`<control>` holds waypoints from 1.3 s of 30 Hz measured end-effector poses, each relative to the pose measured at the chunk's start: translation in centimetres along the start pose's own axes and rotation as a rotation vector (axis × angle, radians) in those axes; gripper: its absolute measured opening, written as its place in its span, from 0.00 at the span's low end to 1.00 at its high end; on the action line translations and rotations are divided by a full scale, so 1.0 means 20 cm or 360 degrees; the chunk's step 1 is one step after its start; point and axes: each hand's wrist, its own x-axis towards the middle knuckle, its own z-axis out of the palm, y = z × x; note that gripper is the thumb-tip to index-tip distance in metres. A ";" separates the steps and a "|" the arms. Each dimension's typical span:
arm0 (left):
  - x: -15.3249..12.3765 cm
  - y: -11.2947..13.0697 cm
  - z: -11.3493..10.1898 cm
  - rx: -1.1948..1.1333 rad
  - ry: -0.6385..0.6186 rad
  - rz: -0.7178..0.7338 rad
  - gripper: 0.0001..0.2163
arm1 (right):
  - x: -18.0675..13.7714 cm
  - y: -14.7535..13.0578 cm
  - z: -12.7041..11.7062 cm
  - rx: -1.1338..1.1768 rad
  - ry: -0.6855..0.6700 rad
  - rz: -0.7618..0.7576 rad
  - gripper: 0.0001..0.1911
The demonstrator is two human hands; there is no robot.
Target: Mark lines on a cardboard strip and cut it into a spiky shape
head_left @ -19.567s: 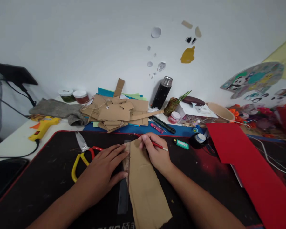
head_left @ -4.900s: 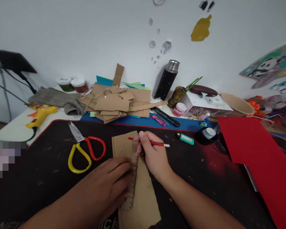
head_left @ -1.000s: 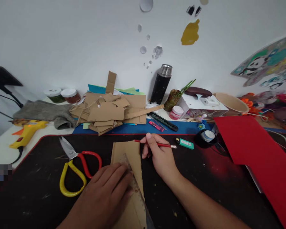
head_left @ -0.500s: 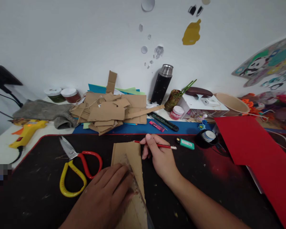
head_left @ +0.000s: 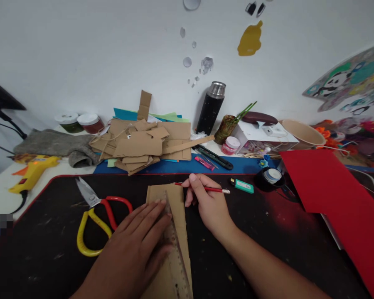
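My left hand [head_left: 137, 245] lies with fingers stretched out over a clear ruler [head_left: 175, 253], pressing it on a strip of brown cardboard [head_left: 182, 232]. The ruler runs lengthwise along the strip at a slight slant; part of it is hidden under the fingers. My right hand [head_left: 207, 197] pinches a red pencil [head_left: 213, 189] between thumb and fingers, held nearly level. The pencil's tip is at the strip's top right edge; whether it touches is unclear. Scissors [head_left: 95, 203] with one red and one yellow handle lie open, left of the strip and beside my left hand.
Cardboard scraps [head_left: 139, 145] are heaped at the back. A yellow glue gun [head_left: 34, 174] lies left. A black flask [head_left: 210, 109], a box cutter [head_left: 216, 158] and a green lighter [head_left: 242, 185] are beyond my right hand. Red sheet [head_left: 330, 195] covers the right side.
My left hand has shifted slightly and its fingers have straightened on the ruler. The ruler has turned a little, closer in line with the cardboard strip. My right hand keeps its pencil grip.
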 end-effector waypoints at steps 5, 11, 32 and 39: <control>0.00 -0.02 0.02 0.0006 -0.0014 -0.0025 0.24 | 0.00 0.00 0.00 -0.0017 0.0005 -0.0010 0.25; 0.00 -0.03 0.03 -0.0072 -0.0056 -0.0055 0.26 | 0.00 0.00 0.00 -0.0016 -0.0002 -0.0033 0.25; 0.01 -0.04 0.01 -0.0119 -0.0017 -0.0121 0.22 | 0.00 0.01 0.01 -0.0051 -0.0045 -0.0059 0.23; 0.02 -0.04 0.00 -0.0109 -0.0005 -0.0102 0.21 | -0.01 0.01 0.01 -0.0084 -0.0052 -0.0067 0.22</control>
